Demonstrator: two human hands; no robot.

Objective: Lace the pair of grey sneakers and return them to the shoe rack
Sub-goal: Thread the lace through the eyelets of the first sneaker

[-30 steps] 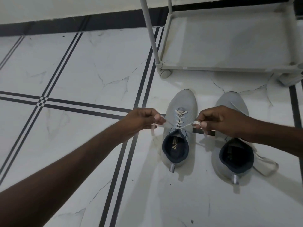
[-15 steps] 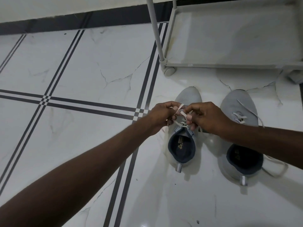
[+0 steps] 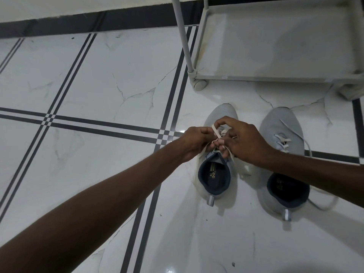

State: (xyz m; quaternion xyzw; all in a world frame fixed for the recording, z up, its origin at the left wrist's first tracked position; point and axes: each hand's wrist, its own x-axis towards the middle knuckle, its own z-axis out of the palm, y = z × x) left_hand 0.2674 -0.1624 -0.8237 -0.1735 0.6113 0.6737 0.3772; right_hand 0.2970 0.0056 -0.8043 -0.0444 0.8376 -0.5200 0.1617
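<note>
Two grey sneakers stand side by side on the white tiled floor, toes pointing away from me. Over the tongue of the left sneaker (image 3: 213,174) my left hand (image 3: 195,142) and my right hand (image 3: 246,140) meet, both pinching its white lace (image 3: 215,133), which crosses between my fingers. The right sneaker (image 3: 283,138) stands untouched; its lace (image 3: 295,133) is threaded low and trails loose over the side. My right forearm crosses above its heel opening.
The grey shoe rack (image 3: 275,77) stands just beyond the toes, its bottom shelf bare, with an upright pole (image 3: 182,36) and a round foot (image 3: 200,84) at its left corner. A dark skirting strip (image 3: 78,22) runs along the wall.
My hands were apart, pulling the lace ends out sideways; they have since come together over the left sneaker's tongue and now cross the lace between the fingers.
</note>
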